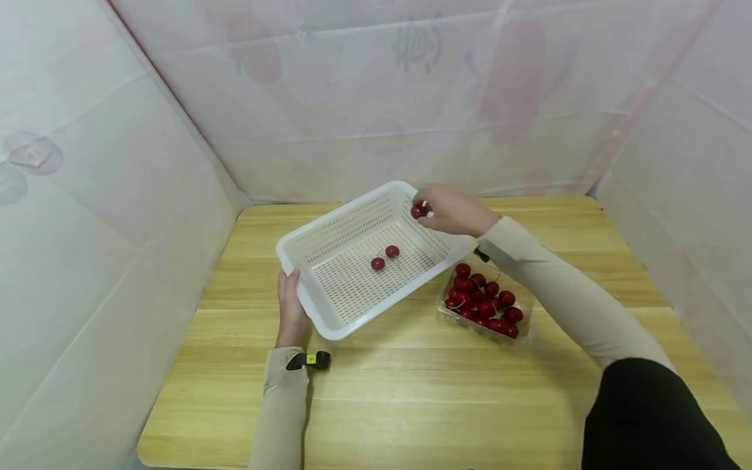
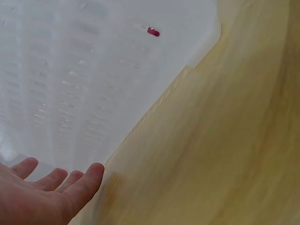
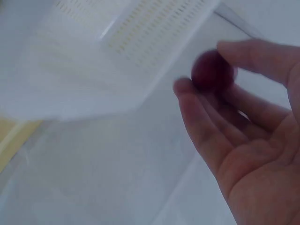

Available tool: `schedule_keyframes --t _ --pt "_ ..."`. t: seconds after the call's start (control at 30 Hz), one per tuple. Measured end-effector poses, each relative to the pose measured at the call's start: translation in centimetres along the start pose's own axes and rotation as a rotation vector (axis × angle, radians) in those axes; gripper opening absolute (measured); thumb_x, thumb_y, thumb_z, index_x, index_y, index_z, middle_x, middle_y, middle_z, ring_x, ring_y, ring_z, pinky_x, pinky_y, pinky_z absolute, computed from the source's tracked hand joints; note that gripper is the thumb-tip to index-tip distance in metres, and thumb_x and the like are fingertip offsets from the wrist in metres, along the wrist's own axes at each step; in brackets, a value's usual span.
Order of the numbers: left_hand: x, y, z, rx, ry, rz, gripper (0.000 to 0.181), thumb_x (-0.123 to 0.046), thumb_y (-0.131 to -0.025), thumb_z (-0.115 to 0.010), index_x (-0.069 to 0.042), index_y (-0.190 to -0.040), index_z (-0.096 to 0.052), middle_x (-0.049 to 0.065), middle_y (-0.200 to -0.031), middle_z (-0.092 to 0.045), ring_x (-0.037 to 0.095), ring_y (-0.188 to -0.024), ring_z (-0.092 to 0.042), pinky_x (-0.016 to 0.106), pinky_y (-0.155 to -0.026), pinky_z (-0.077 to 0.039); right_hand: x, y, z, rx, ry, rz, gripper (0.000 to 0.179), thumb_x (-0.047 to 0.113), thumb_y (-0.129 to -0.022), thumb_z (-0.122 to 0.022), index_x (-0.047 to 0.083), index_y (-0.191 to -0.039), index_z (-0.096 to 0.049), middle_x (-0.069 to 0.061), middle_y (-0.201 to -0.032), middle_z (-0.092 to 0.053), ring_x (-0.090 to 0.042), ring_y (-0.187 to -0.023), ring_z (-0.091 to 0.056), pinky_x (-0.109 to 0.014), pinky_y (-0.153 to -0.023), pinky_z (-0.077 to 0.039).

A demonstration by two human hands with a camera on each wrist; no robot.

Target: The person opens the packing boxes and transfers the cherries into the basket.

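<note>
A white slotted plastic basket (image 1: 352, 313) is held tilted over the table, with two cherries (image 1: 378, 264) on its bottom. My left hand (image 1: 291, 310) holds the basket at its left end, thumb at the rim; the left wrist view shows its fingers (image 2: 91, 180) extended along the outside. Above the basket's far right corner, my right hand (image 1: 449, 209) pinches a single cherry (image 3: 213, 71) between thumb and fingertips. Below my right forearm stands a clear plastic box (image 1: 525, 329) with several dark red cherries (image 1: 486, 307), partly hidden by the sleeve.
A light wooden table (image 1: 411, 405) lies under everything. White patterned sheeting (image 1: 329, 104) walls off the back and both sides. The clear box stands close to the basket's right end.
</note>
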State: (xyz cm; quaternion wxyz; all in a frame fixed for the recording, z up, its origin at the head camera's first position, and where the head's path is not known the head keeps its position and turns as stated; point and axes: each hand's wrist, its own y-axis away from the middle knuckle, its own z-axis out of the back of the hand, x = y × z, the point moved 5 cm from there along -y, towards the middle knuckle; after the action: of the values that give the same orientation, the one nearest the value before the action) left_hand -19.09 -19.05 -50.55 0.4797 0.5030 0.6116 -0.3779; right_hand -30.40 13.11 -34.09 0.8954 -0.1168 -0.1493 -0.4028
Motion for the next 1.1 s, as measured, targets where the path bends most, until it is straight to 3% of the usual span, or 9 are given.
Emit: schedule_keyframes --t 0.1,0.33,0.57,0.87,1.1 --pt "-0.1 -0.1 -0.2 0.001 0.019 -0.008 0.057 -0.053 -0.108 -0.043 -0.027 -0.157 -0.032 0.027 -0.151 -0.048 0.048 -0.134 -0.054 0.047 -0.103 -0.058 0.3 -2.7 -1.3 0.096 0.065 -0.005 0.024 0.007 -0.095 -0.068 -0.002 -0.117 -0.070 -0.016 -0.108 -0.072 -0.025 -0.091 -0.066 -0.038 -0.084 -0.059" --pt "0.2 -0.1 -0.4 -0.005 0.028 -0.002 0.055 -0.048 -0.109 -0.042 -0.021 -0.156 -0.032 0.028 -0.149 -0.050 0.048 -0.131 -0.056 0.047 -0.102 -0.059 -0.6 -6.4 -5.4 0.251 0.177 -0.041 0.013 -0.001 -0.097 -0.057 0.000 -0.102 -0.069 -0.011 -0.093 -0.065 -0.019 -0.079 -0.050 -0.031 -0.073 -0.044" --pt "0.7 -0.3 -0.6 0.019 0.045 -0.006 0.057 -0.049 -0.108 -0.044 -0.023 -0.157 -0.031 0.027 -0.150 -0.048 0.049 -0.135 -0.053 0.050 -0.107 -0.055 -0.7 -7.1 -8.0 0.377 0.239 -0.156 0.025 0.000 -0.100 -0.059 0.000 -0.124 -0.064 -0.013 -0.111 -0.070 -0.023 -0.090 -0.066 -0.034 -0.086 -0.058" --pt "0.6 -0.4 -1.1 0.062 0.043 0.020 0.061 -0.058 -0.106 -0.043 -0.031 -0.159 -0.028 0.025 -0.154 -0.046 0.046 -0.138 -0.052 0.053 -0.110 -0.053 -2.8 -7.6 -11.5 0.470 0.272 -0.247 0.022 0.006 -0.100 -0.063 0.007 -0.122 -0.061 -0.013 -0.119 -0.068 -0.027 -0.102 -0.068 -0.040 -0.098 -0.058" --pt "0.3 -0.6 -0.4 0.034 0.020 0.008 0.062 -0.058 -0.106 -0.045 -0.029 -0.158 -0.028 0.025 -0.152 -0.047 0.046 -0.135 -0.054 0.050 -0.106 -0.056 -2.0 -7.6 -11.7 0.496 0.246 -0.277 0.024 0.010 -0.098 -0.067 0.009 -0.121 -0.062 -0.010 -0.114 -0.070 -0.025 -0.101 -0.068 -0.039 -0.097 -0.058"
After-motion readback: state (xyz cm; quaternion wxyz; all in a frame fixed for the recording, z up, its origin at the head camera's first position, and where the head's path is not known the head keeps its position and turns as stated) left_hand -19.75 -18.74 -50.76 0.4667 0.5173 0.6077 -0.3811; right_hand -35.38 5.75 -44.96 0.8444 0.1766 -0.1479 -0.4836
